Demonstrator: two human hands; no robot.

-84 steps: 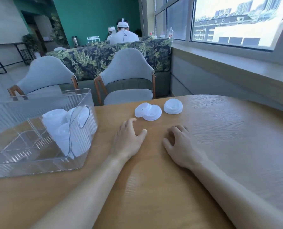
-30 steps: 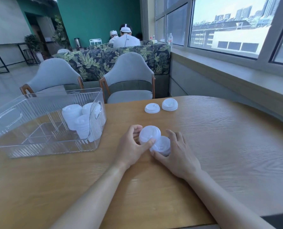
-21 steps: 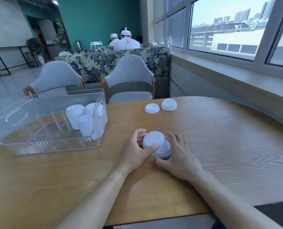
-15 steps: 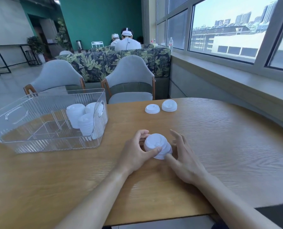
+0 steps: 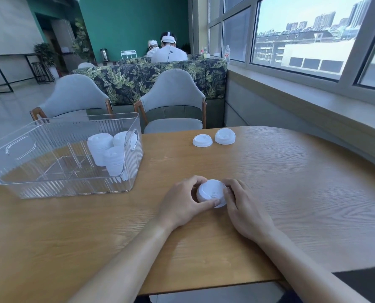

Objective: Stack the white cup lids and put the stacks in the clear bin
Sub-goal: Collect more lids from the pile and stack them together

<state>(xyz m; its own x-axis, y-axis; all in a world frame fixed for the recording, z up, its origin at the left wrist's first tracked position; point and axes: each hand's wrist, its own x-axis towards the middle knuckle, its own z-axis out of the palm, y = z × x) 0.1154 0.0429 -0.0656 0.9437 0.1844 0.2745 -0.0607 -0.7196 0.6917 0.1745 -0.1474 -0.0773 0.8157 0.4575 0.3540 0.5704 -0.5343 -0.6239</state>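
Lid pair (image 5: 211,193) now seated one on the other, where half a second back the top lid sat skewed. Left hand (image 5: 183,203) and right hand (image 5: 243,206) both grasp it, fingers curled round the rim, low on the table (image 5: 291,182). Two loose lids (image 5: 214,138) wait at the far edge. Clear bin (image 5: 62,156), to the left, holds three stacks (image 5: 108,149). Judgement: stack started; far lids likely join next
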